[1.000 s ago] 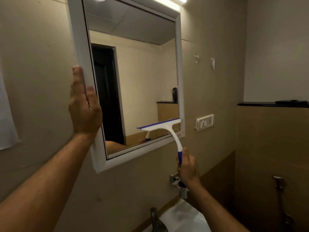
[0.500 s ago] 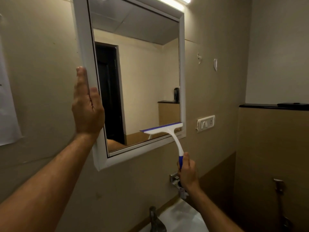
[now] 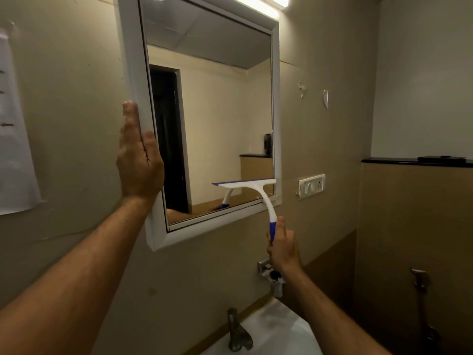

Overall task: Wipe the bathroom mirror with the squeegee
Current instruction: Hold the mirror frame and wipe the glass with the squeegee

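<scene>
Left hand (image 3: 139,160) lay flat, fingers straight, bracing the mirror (image 3: 212,111) frame while the right hand (image 3: 282,245) gripped the squeegee (image 3: 252,192) handle, blade at the glass's lower right corner; best finished with even pressure down to the frame.

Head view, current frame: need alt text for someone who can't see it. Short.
A person's right hand grips the blue handle of a white squeegee, its blade against the lower right of a white-framed wall mirror. The left hand rests flat, fingers straight, on the frame's left edge. A tap and white sink sit below.
</scene>
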